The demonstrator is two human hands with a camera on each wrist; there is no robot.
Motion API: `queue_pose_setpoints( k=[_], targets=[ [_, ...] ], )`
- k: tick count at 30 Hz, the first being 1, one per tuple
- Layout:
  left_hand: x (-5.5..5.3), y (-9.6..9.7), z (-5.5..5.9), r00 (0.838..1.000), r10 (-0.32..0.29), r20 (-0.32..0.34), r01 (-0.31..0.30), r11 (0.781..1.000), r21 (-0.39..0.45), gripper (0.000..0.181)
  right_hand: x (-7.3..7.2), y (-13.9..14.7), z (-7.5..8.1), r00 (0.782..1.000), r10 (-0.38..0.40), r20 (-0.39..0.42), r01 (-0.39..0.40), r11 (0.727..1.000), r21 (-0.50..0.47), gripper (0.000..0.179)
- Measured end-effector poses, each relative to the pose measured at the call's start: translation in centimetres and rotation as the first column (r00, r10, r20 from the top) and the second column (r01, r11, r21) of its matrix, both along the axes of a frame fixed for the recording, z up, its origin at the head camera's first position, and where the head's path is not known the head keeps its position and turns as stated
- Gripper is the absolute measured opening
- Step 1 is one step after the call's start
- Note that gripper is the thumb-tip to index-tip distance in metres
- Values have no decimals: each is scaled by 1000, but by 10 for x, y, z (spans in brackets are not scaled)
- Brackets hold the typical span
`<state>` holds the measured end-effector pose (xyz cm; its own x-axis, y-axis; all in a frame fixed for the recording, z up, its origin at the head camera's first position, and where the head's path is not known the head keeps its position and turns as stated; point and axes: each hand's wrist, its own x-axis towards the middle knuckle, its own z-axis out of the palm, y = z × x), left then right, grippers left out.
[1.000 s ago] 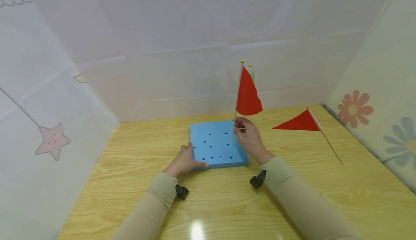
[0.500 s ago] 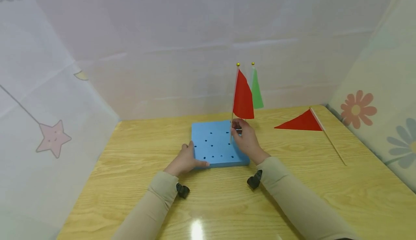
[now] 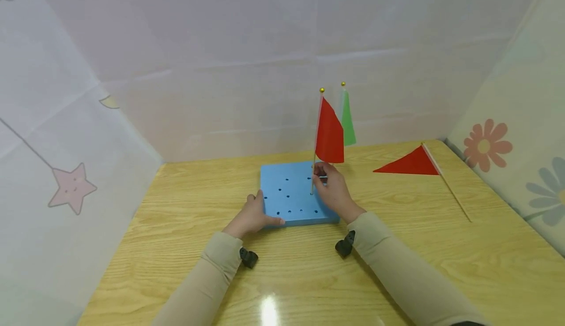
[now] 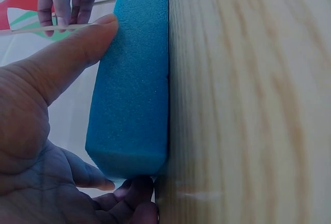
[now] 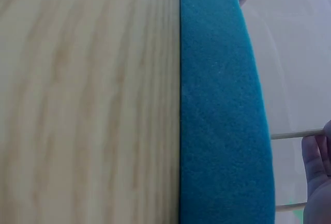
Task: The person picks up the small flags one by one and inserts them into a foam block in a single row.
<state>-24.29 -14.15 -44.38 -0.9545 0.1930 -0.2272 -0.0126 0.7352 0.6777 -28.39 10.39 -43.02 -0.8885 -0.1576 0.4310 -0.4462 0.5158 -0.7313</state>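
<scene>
In the head view a blue foam board point(image 3: 296, 181) with several small holes lies on the table. My left hand point(image 3: 252, 215) holds its front left corner, thumb on the front edge and fingers along the left side; the left wrist view shows the board's side point(image 4: 132, 79) close up. Between thumb and fingers, my right hand point(image 3: 335, 192) pinches the wooden stick of a red flag point(image 3: 329, 135). The stick stands nearly upright, its lower tip at a hole in the board's right half. Behind it stands a green flag point(image 3: 348, 125), its foot hidden by my right hand.
Another red triangular flag point(image 3: 408, 163) lies flat on the table point(image 3: 190, 267) at the right, its stick slanting toward the front. Pale printed sheets point(image 3: 243, 71) enclose the table at the back and both sides.
My right hand has moved slightly left with the red flag, and the stick's tip has come to a hole. More of the green flag shows behind. My left hand stays at the board's corner.
</scene>
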Motion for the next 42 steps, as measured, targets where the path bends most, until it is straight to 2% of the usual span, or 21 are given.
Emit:
queue_pose_setpoints(
  k=[15,30,42],
  targets=[
    [-1,0,0,1000,-6,-8,6,1000,-3,124,-2,-1,-8,1000,13,18,-13,999,31,13],
    [1,0,2,1000,-12,-16,12,1000,-4,125,-2,-2,-7,997,6,75,-13,996,83,15],
    [2,2,1,1000,1,-1,-1,1000,12,124,4,6,-5,996,-3,87,-2,998,57,11]
  ],
)
